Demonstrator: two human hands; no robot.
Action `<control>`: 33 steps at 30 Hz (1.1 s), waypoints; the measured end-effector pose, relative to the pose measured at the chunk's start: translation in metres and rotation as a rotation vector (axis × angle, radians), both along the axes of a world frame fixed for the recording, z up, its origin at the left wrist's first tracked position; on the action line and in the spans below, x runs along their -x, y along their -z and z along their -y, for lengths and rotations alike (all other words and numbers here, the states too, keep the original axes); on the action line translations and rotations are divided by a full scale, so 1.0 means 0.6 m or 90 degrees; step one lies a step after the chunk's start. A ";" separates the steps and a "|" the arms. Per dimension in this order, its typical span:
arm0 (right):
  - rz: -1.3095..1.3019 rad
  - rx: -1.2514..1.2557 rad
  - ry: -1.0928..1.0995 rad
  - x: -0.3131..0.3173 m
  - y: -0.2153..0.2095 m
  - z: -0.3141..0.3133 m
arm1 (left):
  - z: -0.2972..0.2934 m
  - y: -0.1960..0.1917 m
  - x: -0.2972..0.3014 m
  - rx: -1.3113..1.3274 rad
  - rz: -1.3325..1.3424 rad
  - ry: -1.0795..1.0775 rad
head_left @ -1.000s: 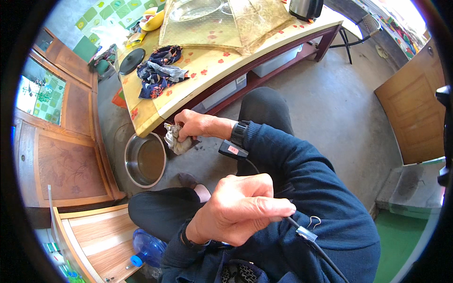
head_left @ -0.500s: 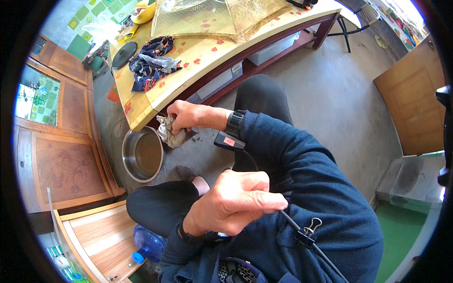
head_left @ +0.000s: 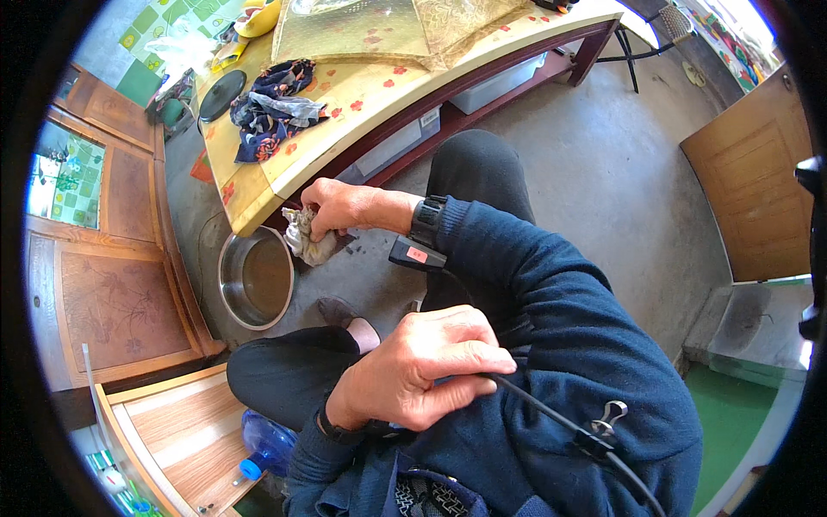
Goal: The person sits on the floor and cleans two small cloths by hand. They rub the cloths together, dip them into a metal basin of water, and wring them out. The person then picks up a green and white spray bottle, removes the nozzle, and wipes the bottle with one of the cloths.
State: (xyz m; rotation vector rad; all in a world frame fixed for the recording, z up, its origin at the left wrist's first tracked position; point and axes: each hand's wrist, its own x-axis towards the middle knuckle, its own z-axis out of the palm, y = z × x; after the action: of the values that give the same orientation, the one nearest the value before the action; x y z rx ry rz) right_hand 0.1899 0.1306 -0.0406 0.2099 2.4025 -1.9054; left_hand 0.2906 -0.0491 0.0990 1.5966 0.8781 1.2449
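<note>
There was only one view, from a camera on the person's head. It looked steeply down, very near the chest and the left hand [head_left: 413, 366]. The wide lens bent the table [head_left: 258, 185] and the floor [head_left: 603, 172] near the rim.

Right hand [head_left: 338, 207] stretched forward, arm extended, fingers curled shut in a grip, wrist bent down. Left hand [head_left: 422, 366] pulled close against chest, fingers folded into a loose fist, knuckles up.
</note>
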 end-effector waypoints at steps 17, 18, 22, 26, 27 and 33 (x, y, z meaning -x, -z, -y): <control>0.042 0.009 0.019 0.015 0.037 0.009 | -0.001 -0.097 -0.039 -0.186 0.100 0.032; 0.039 0.015 0.016 0.015 0.037 0.010 | -0.002 -0.097 -0.040 -0.187 0.107 0.034; 0.063 0.011 0.013 0.016 0.032 0.013 | -0.005 -0.097 -0.041 -0.188 0.112 0.061; 0.053 -0.005 0.007 0.013 0.029 0.013 | -0.011 -0.094 -0.034 -0.175 0.159 0.057; 0.046 -0.008 0.001 0.013 0.028 0.012 | -0.013 -0.094 -0.032 -0.168 0.179 0.053; 0.045 -0.011 -0.001 0.014 0.026 0.011 | -0.020 -0.095 -0.031 -0.179 0.189 0.092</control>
State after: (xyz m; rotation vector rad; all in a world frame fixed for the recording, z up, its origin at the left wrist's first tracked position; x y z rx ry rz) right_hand 0.1817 0.1239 -0.0561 0.2719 2.3739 -1.8447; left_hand 0.3093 -0.0372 0.1559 1.6041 0.4068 1.5014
